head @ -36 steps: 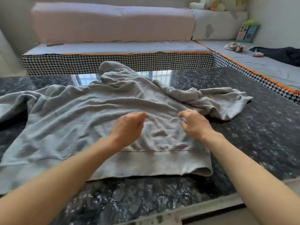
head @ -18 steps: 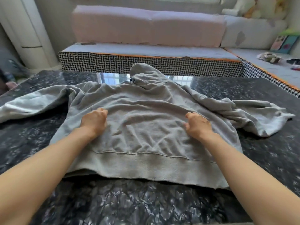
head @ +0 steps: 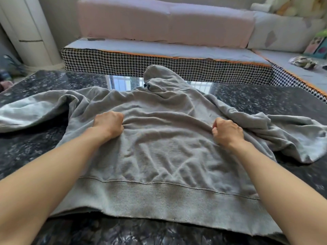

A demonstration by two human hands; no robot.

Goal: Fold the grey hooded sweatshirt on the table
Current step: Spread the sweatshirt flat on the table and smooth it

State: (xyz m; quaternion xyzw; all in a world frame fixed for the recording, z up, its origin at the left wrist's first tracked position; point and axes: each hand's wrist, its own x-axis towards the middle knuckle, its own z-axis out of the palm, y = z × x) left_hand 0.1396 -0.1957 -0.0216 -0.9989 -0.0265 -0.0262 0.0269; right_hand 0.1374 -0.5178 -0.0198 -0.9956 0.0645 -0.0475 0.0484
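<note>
2 fists, left hand (head: 108,125) and right hand (head: 227,132), clench bunched sweatshirt (head: 164,156) fabric mid-table (head: 53,82), probably to tug it flat.

No legible text, label, brand, number or sign in the head view. Grey hooded sweatshirt (head: 159,147): no print or tag visible on the exposed side. Colourful boxes (head: 316,47) at far right carry graphics, too small and blurred to read.
</note>
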